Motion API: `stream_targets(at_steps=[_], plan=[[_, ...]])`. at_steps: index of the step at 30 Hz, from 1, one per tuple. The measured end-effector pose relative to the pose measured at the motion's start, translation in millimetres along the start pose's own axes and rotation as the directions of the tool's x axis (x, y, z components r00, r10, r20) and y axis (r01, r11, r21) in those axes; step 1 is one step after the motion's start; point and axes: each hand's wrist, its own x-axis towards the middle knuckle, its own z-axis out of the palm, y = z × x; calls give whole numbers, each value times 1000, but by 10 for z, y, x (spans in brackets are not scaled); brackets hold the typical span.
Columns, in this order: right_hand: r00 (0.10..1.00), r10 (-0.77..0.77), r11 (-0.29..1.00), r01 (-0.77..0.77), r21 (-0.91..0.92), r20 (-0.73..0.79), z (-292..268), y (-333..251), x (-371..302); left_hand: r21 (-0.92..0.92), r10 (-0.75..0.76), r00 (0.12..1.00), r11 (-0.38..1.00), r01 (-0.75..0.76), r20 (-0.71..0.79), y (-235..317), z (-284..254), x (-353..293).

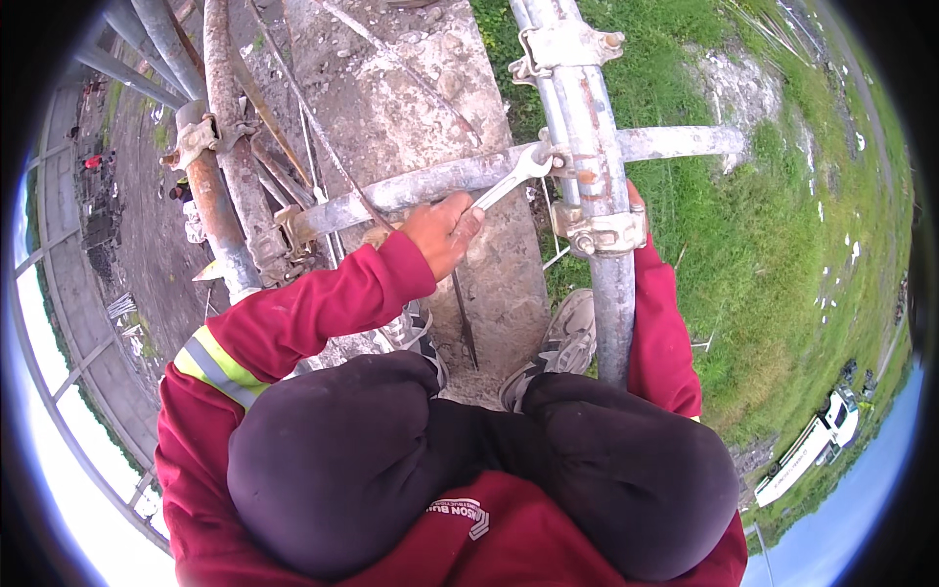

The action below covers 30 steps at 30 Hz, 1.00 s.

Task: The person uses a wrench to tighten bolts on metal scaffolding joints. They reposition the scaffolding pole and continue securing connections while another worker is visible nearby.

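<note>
My left hand (442, 233) is closed around the shank of a silver open-ended wrench (507, 186). The wrench jaw sits at a bolt and nut beside an upright steel scaffold tube (613, 293), where a horizontal scaffold tube (675, 144) crosses it. My right arm reaches behind the upright; only a sliver of my right hand (635, 196) shows at its far right side, its fingers hidden. Close to that hand a scaffold clamp (599, 231) grips the upright. Another clamp (571, 49) is fixed farther up.
I squat with both shoes (569, 338) on a rough concrete ledge (504, 284). Rusty reinforcing bars (313, 117) cross it at left. More scaffold tubes with a clamp (196, 140) stand left. Grass (743, 274) lies far below at right, with a white truck (812, 440).
</note>
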Motion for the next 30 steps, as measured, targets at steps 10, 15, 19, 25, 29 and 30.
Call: stream_targets(at_steps=[10,15,19,25,29,30], plan=[[991,-11,1000,11,-2,-136,-408,4,118,201,30,999,979,-39,46,94,-172,35],[939,-72,996,50,-75,-336,-331,33,100,233,24,992,971,-52,120,202,-223,156],[935,-127,988,90,-125,-331,-323,74,117,183,65,989,979,-89,132,155,-274,166],[942,-142,983,99,-152,-304,-515,73,183,179,138,975,969,-169,173,52,-278,222],[968,-115,987,86,-136,-225,-521,37,135,132,141,977,978,-163,161,-19,-266,255],[959,-142,973,90,-213,-243,-494,26,123,95,134,969,983,-156,207,-34,-274,264]])
